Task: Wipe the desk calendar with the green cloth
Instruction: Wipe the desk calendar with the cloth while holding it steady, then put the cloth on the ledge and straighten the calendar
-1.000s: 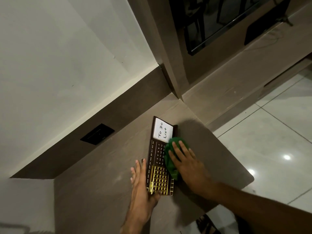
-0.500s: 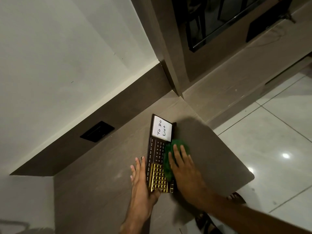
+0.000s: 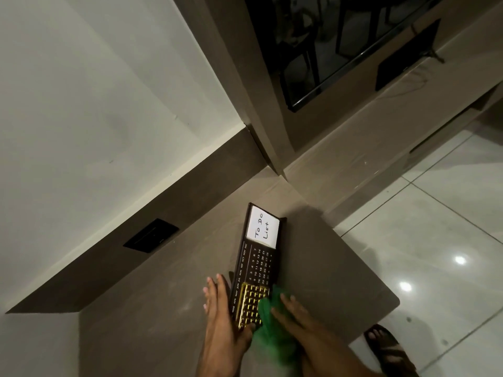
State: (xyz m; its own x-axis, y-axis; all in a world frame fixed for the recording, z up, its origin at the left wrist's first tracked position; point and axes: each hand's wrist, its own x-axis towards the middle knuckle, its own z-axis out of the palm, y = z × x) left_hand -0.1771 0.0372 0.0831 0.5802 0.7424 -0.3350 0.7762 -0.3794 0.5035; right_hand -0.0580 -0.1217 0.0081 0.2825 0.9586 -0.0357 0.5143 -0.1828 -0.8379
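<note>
The dark brown desk calendar [image 3: 257, 263] lies flat on the brown desk [image 3: 163, 308], with a white "To Do List" note at its far end and a gold grid at its near end. My left hand [image 3: 221, 319] lies along its left edge, fingers straight, thumb hooked at the near end, steadying it. My right hand [image 3: 296, 319] presses the green cloth [image 3: 272, 330] against the calendar's near right corner. The cloth covers part of the gold grid and spills onto the desk toward me.
A black socket plate [image 3: 151, 235] sits in the brown wall strip behind the desk. A dark glass panel [image 3: 340, 42] stands on the ledge at the far right. Glossy floor tiles [image 3: 435, 240] lie right of the desk's rounded corner, and a sandalled foot [image 3: 389, 346] shows below it.
My right hand has dragged the green cloth down the calendar from beside the note toward its near end. My left hand stays against the left edge.
</note>
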